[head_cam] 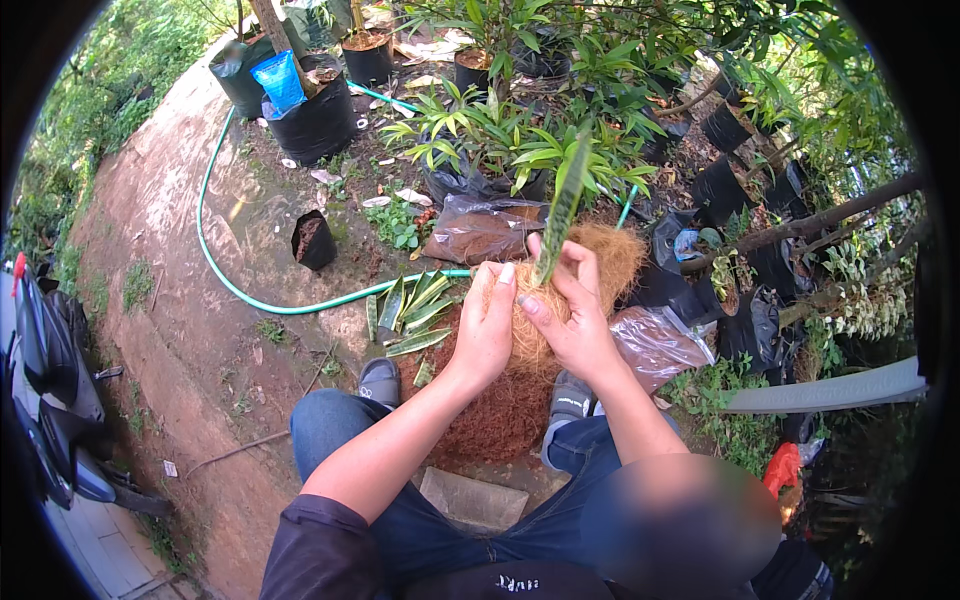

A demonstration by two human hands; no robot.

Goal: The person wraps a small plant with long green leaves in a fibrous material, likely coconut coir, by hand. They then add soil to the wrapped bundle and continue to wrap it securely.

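A wad of golden coconut fibre [536, 349] is held between my two hands, above a heap of reddish-brown coco peat [487, 420]. My left hand [484, 322] presses its left side, thumb pointing up. On the other side, the fingers and thumb of my right hand [574, 315] curl around the fibre near the base of a variegated snake plant leaf cutting [564, 202]. The cutting rises nearly upright from the fibre, its lower end hidden. More snake plant leaf pieces [412, 307] lie left of the heap. Behind my right hand is a larger clump of coconut fibre [615, 259].
Plastic bags of brown material [484, 232] [660, 341] lie beyond and right of my hands. A green hose [277, 307] curves across the ground. A small black grow bag [313, 240] stands left. Potted plants [487, 142] fill the back; a concrete block [472, 499] lies between my legs.
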